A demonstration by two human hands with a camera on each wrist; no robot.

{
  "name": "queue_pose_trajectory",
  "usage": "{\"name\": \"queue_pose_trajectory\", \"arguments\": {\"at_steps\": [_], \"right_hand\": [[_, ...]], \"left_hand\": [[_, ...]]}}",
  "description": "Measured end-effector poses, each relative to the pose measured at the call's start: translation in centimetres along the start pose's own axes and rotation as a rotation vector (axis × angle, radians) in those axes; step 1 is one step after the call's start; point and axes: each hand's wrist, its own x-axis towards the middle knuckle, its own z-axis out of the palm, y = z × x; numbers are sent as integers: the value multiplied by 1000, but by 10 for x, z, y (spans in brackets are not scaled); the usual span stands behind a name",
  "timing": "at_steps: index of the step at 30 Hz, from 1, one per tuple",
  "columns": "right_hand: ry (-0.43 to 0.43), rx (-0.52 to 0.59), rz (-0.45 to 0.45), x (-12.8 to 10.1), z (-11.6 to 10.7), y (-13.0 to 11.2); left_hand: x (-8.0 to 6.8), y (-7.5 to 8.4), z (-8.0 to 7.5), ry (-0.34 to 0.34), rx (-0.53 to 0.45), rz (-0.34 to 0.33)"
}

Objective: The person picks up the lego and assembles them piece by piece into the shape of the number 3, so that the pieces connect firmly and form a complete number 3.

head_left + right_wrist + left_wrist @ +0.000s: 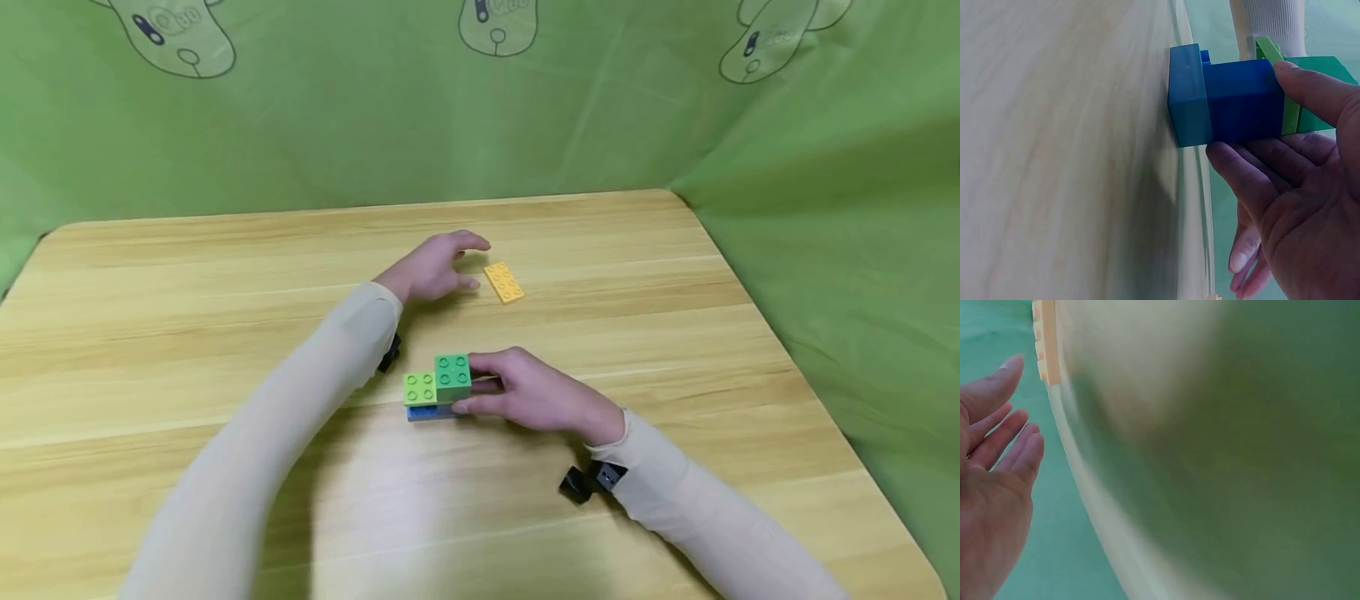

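Observation:
My right hand [540, 396] grips a small stack of toy building bricks from its right side. In the right wrist view the thumb and fingers of the right hand [1316, 200] lie on opposite sides of it. The stack has a lighter blue base [1190, 97], a dark blue brick [1244, 100], a light green plate [418, 388] and a green brick [453, 373] on top. Farther back, my left hand [431, 268] hovers with thumb and fingers apart, just left of a yellow-orange studded plate [503, 282] that lies flat. A gap separates them.
The wood-grain table [225, 292] spreads around both hands. Green cloth [375, 133] with printed cartoon shapes hangs behind it and along the right side. Small black devices [592, 481] are strapped at the right wrist, close to the tabletop.

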Motion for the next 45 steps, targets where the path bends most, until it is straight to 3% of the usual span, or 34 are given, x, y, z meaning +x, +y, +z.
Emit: {"name": "queue_pose_trajectory", "arguments": {"at_steps": [6,11,20,33,45], "right_hand": [[-10,2,-2,-1,1,1],[-5,16,-7,-3,0,0],[-13,15,-10,-2,2,2],[-10,1,-13,-1,1,2],[-20,-30,3,-2,-1,-1]], "left_hand": [[21,5,-1,-73,2,62],[31,7,2,-134,0,50],[42,6,10,-185,32,46],[45,7,8,-149,104,71],[31,7,4,-58,29,46]]}}
